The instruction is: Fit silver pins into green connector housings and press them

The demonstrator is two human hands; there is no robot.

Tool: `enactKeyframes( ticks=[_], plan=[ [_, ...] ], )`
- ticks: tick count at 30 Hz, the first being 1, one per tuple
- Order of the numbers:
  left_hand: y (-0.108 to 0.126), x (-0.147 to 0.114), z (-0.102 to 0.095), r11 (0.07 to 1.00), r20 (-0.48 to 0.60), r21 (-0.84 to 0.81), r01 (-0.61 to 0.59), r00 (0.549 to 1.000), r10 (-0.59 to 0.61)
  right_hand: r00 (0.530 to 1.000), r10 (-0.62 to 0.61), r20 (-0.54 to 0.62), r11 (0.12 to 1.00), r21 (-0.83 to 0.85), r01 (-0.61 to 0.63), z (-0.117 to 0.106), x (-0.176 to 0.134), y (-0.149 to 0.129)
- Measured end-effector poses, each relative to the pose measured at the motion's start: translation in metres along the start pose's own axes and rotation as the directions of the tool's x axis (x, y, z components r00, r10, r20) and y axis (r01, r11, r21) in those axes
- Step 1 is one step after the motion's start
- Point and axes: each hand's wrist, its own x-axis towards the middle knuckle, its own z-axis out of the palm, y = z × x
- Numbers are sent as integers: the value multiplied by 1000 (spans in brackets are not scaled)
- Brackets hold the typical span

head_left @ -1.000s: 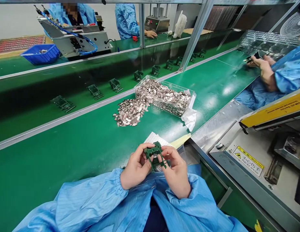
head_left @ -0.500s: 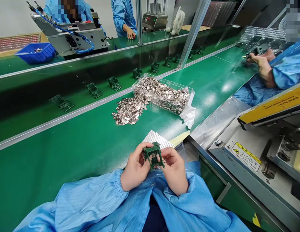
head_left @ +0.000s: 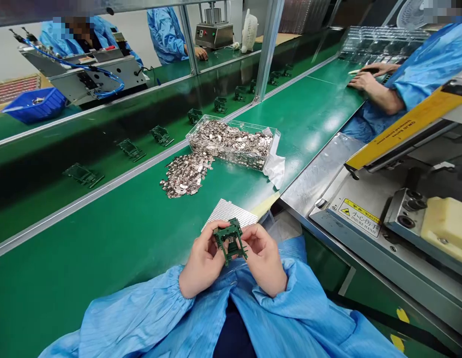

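Green frame (head_left: 228,230) btwn both hands, low ctr.
L hand (head_left: 202,261) grips its left side, R hand (head_left: 266,258) pinches the right; sheet (head_left: 229,211) just behind on bench (head_left: 115,238). Farther back: clear bin (head_left: 274,145) w/ metal bits (head_left: 231,136), loose pile (head_left: 186,175) beside it, more frames (head_left: 131,149) in a row beyond.
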Motion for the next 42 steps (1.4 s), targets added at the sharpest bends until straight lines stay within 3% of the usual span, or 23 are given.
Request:
enactKeyframes(
  ticks=[3, 5, 6, 9, 11, 17, 24, 29, 33, 36, 39, 42],
  plan=[
    [3, 11, -1, 996, -15, -81, 36, 999, -38, 991, -71, -112, 990, -126, 57, -26, 1, 3],
    [3, 24, -1, 988, -33, -147, 49, 998, -55, 973, -79, -219, 978, -205, 34, -44, 4, 12],
    [1, 31, 1, 985, -35, -168, 50, 998, -57, 975, -48, -217, 975, -220, -1, -51, 5, 18],
    [-9, 51, 9, 987, -12, -156, 24, 1000, -26, 997, 74, -31, 974, -214, -79, -57, 10, 40],
    [-18, 61, 15, 992, 17, -123, -11, 1000, 14, 994, 89, 60, 977, -202, -75, -51, 13, 52],
    [-29, 71, 18, 984, 101, -178, 27, 995, -9, 999, 6, 32, 977, -214, 1, -35, 15, 68],
    [-25, 71, 16, 973, 112, -220, 70, 993, -46, 990, -115, 76, 924, -357, 135, -41, 14, 75],
    [-27, 70, 15, 964, 123, -241, 110, 989, -82, 985, -39, 165, 868, -483, 115, -56, 20, 78],
    [-29, 69, 14, 961, 115, -260, 90, 991, -61, 990, 22, 140, 809, -584, 64, -72, 23, 66],
    [-30, 67, 13, 961, 121, -273, 48, 993, -16, 996, 7, 90, 782, -622, 51, -79, 22, 41],
    [-33, 64, 12, 977, 135, -213, -6, 990, 35, 994, -98, 55, 811, -574, 112, -75, 24, 10],
    [-36, 62, 10, 992, 145, -103, -73, 986, 87, 959, -279, 40, 831, -490, 262, -60, 30, -8]
  ],
)
